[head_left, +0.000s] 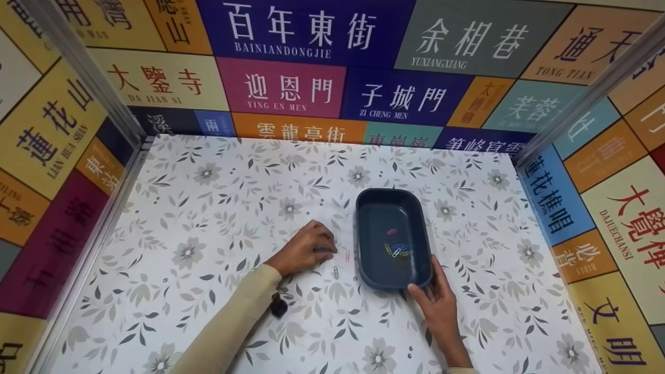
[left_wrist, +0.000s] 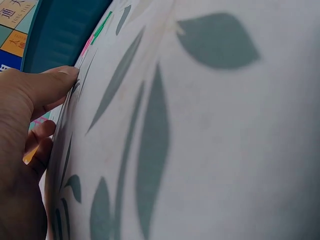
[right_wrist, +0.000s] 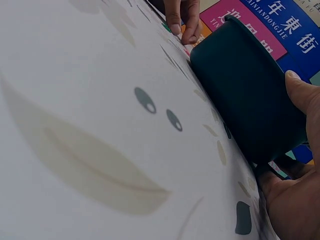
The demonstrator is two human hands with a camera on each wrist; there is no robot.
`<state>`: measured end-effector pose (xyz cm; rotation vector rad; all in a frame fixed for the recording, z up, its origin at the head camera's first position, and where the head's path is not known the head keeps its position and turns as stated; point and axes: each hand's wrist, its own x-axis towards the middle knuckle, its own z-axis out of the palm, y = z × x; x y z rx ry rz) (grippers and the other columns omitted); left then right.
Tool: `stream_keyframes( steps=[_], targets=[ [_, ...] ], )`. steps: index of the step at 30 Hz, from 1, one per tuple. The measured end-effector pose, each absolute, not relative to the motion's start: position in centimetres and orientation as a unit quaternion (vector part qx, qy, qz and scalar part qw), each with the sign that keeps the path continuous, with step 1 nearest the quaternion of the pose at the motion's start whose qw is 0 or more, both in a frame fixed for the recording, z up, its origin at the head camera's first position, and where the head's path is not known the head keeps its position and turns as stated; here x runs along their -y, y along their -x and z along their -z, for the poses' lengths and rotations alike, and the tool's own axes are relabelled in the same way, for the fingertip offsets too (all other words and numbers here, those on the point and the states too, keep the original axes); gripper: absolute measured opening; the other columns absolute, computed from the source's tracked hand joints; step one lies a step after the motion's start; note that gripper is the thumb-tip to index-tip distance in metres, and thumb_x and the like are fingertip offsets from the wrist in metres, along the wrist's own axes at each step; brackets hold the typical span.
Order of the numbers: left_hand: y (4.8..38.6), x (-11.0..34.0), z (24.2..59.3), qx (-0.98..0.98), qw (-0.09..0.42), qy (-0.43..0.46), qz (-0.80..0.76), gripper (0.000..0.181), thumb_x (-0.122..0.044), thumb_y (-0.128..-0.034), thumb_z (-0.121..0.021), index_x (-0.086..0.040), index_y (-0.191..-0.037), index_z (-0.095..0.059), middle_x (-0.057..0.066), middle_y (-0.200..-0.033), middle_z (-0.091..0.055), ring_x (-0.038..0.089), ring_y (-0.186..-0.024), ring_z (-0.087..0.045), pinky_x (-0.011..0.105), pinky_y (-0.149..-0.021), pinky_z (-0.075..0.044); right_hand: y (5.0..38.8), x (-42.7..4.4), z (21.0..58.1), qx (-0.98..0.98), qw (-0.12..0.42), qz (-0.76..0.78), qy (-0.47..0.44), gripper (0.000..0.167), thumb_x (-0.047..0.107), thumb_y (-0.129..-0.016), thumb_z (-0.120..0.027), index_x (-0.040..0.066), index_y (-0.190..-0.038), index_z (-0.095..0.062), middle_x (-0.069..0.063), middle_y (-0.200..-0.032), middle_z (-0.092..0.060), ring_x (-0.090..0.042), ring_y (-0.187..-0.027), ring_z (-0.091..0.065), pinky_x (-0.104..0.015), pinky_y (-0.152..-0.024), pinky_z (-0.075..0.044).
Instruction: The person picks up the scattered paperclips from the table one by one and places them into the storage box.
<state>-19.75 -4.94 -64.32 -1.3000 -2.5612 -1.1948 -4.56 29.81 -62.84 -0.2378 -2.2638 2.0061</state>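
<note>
A deep, dark blue-green plastic box (head_left: 382,215) with rounded corners stands right of centre in the head view. My right hand (head_left: 439,306) holds its near right corner, thumb at the rim and fingers low against the outside. Several coloured paper clips (head_left: 397,253) lie inside, with a pink paper clip (head_left: 391,231) farther back. Left of the box, my left hand (head_left: 304,248) has its fingertips down at the tabletop. Beside them lie a pink-red paper clip (head_left: 347,255) and a green paper clip (head_left: 335,272). Whether the left fingers pinch anything is hidden.
A white cloth with grey flowers and leaves covers the table (head_left: 249,208). Colourful panels (head_left: 291,88) with printed characters rise at the back and both sides, with metal frame posts (head_left: 566,83) at the corners. A small dark object (head_left: 279,306) hangs at the left cuff.
</note>
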Motion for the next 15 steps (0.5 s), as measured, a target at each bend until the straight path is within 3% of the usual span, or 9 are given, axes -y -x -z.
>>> stream_keyframes(
  steps=[15],
  targets=[
    [19.75, 4.8, 64.31, 0.829, 0.021, 0.423, 0.366, 0.005, -0.011, -0.0958, -0.085, -0.01, -0.091, -0.086, 0.008, -0.113, -0.072, 0.029, -0.112, -0.06, 0.046, -0.103, -0.05, 4.7, -29.87, 63.08, 0.738, 0.038, -0.669, 0.082, 0.091, 0.0, -0.103, -0.075, 0.007, -0.176, -0.02, -0.01, -0.183, -0.019, -0.035, -0.167, -0.021, -0.013, -0.117, -0.036]
  ],
)
